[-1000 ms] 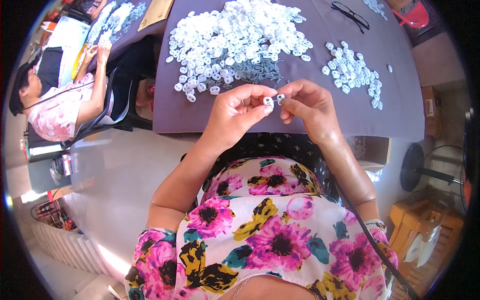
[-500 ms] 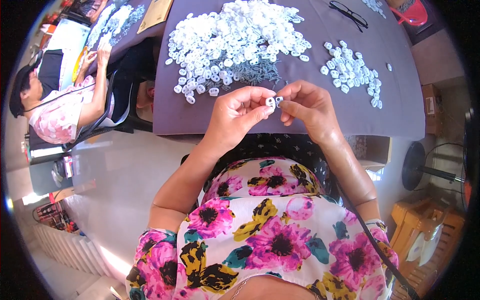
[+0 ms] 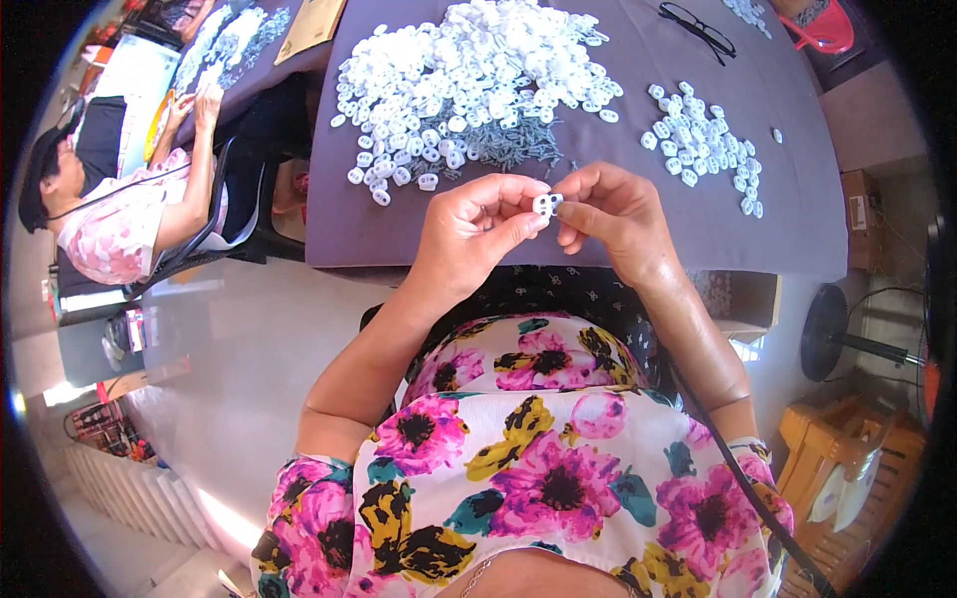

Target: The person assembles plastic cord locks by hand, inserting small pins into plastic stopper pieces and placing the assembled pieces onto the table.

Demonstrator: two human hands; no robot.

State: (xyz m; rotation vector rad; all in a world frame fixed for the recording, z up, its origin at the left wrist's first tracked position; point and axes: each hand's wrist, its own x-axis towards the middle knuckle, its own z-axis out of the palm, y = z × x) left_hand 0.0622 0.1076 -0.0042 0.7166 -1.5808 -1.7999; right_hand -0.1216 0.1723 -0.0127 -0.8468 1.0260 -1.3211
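Note:
My left hand [image 3: 473, 227] pinches a small white plastic piece with two dark holes [image 3: 543, 205] between thumb and fingertips. My right hand [image 3: 620, 217] meets it from the other side, thumb and forefinger closed on a second small piece [image 3: 557, 203] pressed against the first. Fingertips hide much of both pieces, and I cannot tell whether they are joined. Just beyond my hands lies a heap of small grey pins or screws [image 3: 510, 146]. Behind it spreads a large pile of similar white pieces [image 3: 469, 70].
A smaller group of white pieces [image 3: 698, 140] lies to the right on the dark tablecloth [image 3: 399, 239]. Black-framed glasses [image 3: 698, 30] and a red basket [image 3: 823, 28] are farther back. At left another person [image 3: 130, 219] works at a second table. A black fan [image 3: 825, 332] stands at right.
The two pieces at my fingertips, side by side with a slight gap before, now sit pressed together. Both hands have stayed in nearly the same place.

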